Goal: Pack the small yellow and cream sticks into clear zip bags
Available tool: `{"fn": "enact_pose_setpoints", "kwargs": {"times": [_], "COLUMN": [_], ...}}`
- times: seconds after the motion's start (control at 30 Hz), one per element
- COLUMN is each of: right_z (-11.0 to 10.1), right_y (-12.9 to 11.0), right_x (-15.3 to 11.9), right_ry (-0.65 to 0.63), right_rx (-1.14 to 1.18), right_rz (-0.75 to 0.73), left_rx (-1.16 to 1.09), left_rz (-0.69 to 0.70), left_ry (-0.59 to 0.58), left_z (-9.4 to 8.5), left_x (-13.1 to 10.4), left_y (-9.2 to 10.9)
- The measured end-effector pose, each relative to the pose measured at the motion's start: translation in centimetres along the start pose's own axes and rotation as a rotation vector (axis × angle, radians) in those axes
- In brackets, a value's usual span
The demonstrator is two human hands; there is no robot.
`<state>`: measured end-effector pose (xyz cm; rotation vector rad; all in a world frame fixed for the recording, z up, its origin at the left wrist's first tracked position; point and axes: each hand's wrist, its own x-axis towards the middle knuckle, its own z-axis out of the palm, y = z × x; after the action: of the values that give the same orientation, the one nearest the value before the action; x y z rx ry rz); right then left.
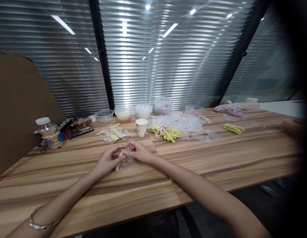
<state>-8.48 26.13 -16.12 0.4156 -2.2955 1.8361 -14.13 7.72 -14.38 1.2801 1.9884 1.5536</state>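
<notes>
Both hands meet over the wooden table around a small clear plastic bag (125,162) with something pale inside. My left hand (111,158) pinches the bag from the left, thumb in front. At its upper right edge, my right hand (138,152) closes its fingers on the same bag. Just beyond them lie filled bags (114,135) with yellow-green and pale pieces. A white paper cup (142,127) stands behind my right hand. To its right is a heap of yellow-green and pale strips (165,133). The bag's opening is partly hidden by my fingers.
Empty clear bags (178,122) are piled behind the strips. Plastic bowls (123,113) line the back edge by the blinds. A lidded jar (49,132) stands left, near a brown board (19,105). Another yellow-green bundle (233,128) lies right; a blurred hand (293,129) shows at far right.
</notes>
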Motion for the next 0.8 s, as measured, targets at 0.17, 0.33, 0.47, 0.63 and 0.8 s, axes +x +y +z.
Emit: {"fn": "enact_pose_setpoints", "kwargs": {"times": [0.17, 0.33, 0.47, 0.63, 0.8], "right_z": [0.6, 1.0, 0.9, 1.5, 1.6], "right_y": [-0.9, -1.7, -1.4, -1.2, -1.5], "right_x": [0.1, 0.1, 0.3, 0.2, 0.2], "right_ry": [0.048, -0.006, -0.014, 0.147, 0.229], "right_rx": [0.261, 0.504, 0.512, 0.304, 0.282], "right_rz": [0.162, 0.255, 0.256, 0.188, 0.125], "left_rx": [-0.169, -0.296, -0.307, -0.291, -0.283], "left_rz": [-0.062, -0.123, -0.171, -0.161, -0.193], "left_ry": [0.117, 0.193, 0.349, 0.373, 0.158], "left_z": [0.6, 0.7, -0.1, -0.6, 0.2], "left_x": [0.1, 0.3, 0.6, 0.8, 0.7], "left_y": [0.6, 0.7, -0.3, -0.8, -0.3]}}
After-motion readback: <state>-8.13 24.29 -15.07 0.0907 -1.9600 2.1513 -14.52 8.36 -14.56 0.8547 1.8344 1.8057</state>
